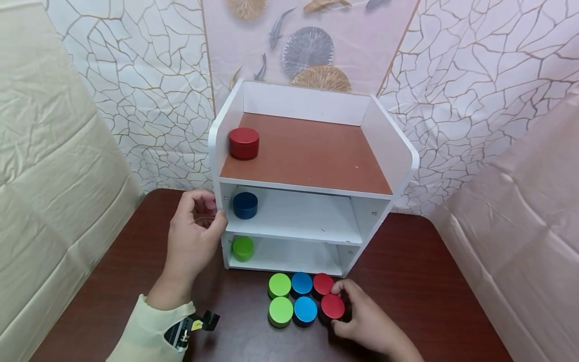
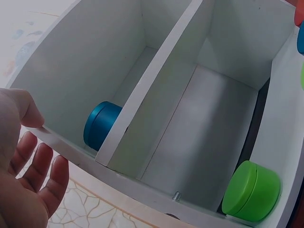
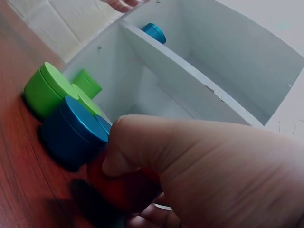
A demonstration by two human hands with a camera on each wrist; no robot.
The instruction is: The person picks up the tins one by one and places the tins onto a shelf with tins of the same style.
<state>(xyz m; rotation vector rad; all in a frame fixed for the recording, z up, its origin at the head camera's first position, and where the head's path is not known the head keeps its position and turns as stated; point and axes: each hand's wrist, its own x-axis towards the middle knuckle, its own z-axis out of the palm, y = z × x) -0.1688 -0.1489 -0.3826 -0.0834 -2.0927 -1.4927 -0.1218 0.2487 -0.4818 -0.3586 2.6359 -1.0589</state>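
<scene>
My right hand [image 1: 364, 319] grips the nearer red round tin [image 1: 332, 306] from its right side, thumb in front and index finger behind. In the right wrist view the hand hides part of that tin [image 3: 124, 187]. My left hand [image 1: 194, 236] is at the left side panel of a white three-level shelf unit [image 1: 305, 187], its thumb at the front edge and its curled fingers along the outside. Another red tin [image 1: 323, 284] lies just behind the gripped one. Beside them are two blue tins [image 1: 305, 310] and two green tins [image 1: 280, 310], in two rows.
On the brown top level sits a red tin [image 1: 244, 144] at the left. Below it, a blue tin [image 1: 245, 205] occupies the middle level's left end, and a green tin [image 1: 243, 249] the bottom level's. The dark wooden table [image 1: 244, 334] meets patterned cloth walls [image 1: 149, 100] behind.
</scene>
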